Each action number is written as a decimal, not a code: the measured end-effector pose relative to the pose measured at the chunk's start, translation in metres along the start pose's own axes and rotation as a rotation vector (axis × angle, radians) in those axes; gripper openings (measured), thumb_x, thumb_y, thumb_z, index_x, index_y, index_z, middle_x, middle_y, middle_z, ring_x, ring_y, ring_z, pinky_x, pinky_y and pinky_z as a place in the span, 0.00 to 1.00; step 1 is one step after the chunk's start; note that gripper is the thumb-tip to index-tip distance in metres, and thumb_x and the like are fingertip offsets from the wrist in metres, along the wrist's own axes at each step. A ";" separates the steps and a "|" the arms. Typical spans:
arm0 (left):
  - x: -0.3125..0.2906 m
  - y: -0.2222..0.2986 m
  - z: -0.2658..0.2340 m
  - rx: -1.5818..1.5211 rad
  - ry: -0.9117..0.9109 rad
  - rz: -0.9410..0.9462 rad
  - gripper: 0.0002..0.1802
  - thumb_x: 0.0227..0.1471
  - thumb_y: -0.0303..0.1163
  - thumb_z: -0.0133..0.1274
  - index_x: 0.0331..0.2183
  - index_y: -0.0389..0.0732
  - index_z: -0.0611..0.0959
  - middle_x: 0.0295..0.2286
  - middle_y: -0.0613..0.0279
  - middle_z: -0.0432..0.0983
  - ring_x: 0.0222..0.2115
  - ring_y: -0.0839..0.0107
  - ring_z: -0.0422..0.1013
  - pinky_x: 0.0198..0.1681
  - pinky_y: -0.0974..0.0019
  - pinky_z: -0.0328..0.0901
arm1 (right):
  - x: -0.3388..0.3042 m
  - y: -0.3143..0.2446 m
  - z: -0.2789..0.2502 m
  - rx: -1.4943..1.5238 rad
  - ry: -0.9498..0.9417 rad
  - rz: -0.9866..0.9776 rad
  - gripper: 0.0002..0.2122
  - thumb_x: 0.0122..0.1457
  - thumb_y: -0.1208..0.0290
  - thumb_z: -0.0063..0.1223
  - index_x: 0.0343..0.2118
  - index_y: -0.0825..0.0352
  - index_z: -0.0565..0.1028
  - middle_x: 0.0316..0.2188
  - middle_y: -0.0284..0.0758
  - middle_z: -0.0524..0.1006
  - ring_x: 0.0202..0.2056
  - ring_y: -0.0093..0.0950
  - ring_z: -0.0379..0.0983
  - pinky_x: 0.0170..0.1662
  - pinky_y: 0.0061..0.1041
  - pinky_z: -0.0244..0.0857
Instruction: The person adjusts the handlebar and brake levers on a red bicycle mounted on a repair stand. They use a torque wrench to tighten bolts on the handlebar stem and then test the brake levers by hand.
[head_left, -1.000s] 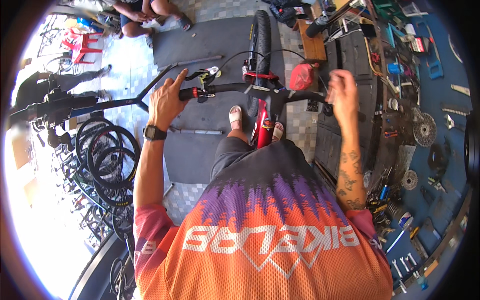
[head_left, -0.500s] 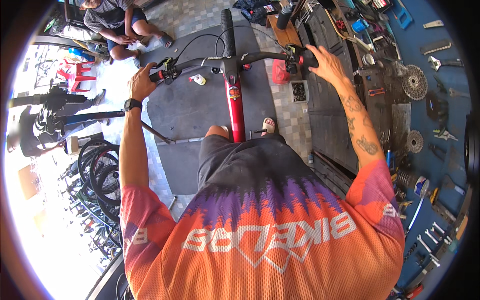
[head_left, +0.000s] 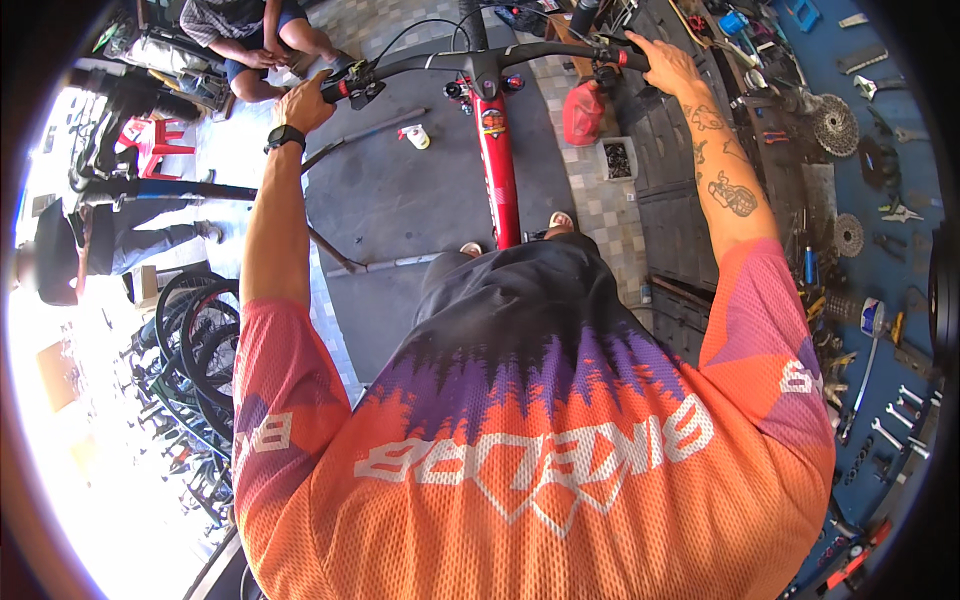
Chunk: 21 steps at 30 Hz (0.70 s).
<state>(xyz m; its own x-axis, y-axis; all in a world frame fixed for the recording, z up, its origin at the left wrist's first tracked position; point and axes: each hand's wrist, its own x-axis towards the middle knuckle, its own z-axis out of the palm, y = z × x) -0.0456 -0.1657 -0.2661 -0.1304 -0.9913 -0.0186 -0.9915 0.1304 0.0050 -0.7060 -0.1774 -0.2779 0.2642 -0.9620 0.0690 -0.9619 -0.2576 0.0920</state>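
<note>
A red bicycle frame [head_left: 494,165] stands in front of me with a wide black handlebar [head_left: 425,62] across it. My left hand [head_left: 303,103], with a dark watch at its wrist, is closed round the left handlebar grip [head_left: 331,93]. At the other end, my right hand [head_left: 666,66] is closed on the right handlebar grip [head_left: 634,61], a finger stretched out toward the lever. Thin black cables [head_left: 395,38] arch forward of the bar. The front tyre [head_left: 473,25] shows only in part at the top edge.
A dark mat [head_left: 390,205] covers the floor, with a small white bottle [head_left: 416,136] on it. To the right are a red jug [head_left: 583,113], a parts box [head_left: 617,158], drawers and a blue tool board [head_left: 880,235]. Bicycle wheels [head_left: 190,335] and two people [head_left: 250,45] are left.
The handlebar and both hands have shifted up and slightly right in view, and the front tyre shows less. Both grips remain held. My viewpoint has moved too.
</note>
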 end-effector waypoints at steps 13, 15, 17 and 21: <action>-0.033 0.021 -0.011 0.075 0.036 0.064 0.34 0.51 0.42 0.61 0.60 0.53 0.76 0.48 0.48 0.81 0.50 0.45 0.77 0.53 0.46 0.71 | -0.026 0.015 -0.002 -0.036 -0.056 -0.086 0.42 0.54 0.68 0.67 0.71 0.39 0.59 0.46 0.43 0.80 0.48 0.48 0.78 0.52 0.46 0.74; -0.033 0.021 -0.010 0.053 0.016 0.052 0.34 0.51 0.43 0.62 0.61 0.55 0.75 0.49 0.47 0.81 0.50 0.47 0.77 0.53 0.46 0.71 | -0.031 0.015 0.000 -0.043 -0.035 -0.067 0.41 0.54 0.68 0.67 0.71 0.39 0.59 0.46 0.43 0.80 0.49 0.48 0.78 0.52 0.46 0.74; -0.034 0.021 -0.009 0.040 -0.021 0.013 0.35 0.52 0.45 0.63 0.61 0.58 0.75 0.50 0.47 0.80 0.52 0.49 0.77 0.53 0.45 0.72 | -0.034 0.014 0.001 -0.009 -0.006 -0.081 0.40 0.53 0.69 0.66 0.69 0.41 0.62 0.45 0.44 0.81 0.49 0.48 0.79 0.52 0.47 0.74; -0.035 0.019 -0.008 0.033 -0.020 0.005 0.34 0.52 0.45 0.63 0.61 0.59 0.75 0.48 0.48 0.82 0.50 0.49 0.78 0.51 0.45 0.72 | -0.035 0.012 -0.001 -0.052 -0.006 -0.075 0.40 0.55 0.68 0.67 0.70 0.41 0.62 0.45 0.43 0.80 0.50 0.47 0.78 0.53 0.45 0.73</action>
<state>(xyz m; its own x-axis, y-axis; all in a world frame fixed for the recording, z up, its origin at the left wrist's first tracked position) -0.0603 -0.1291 -0.2571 -0.1353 -0.9900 -0.0391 -0.9903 0.1364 -0.0277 -0.7271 -0.1469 -0.2783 0.3352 -0.9406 0.0543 -0.9342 -0.3244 0.1486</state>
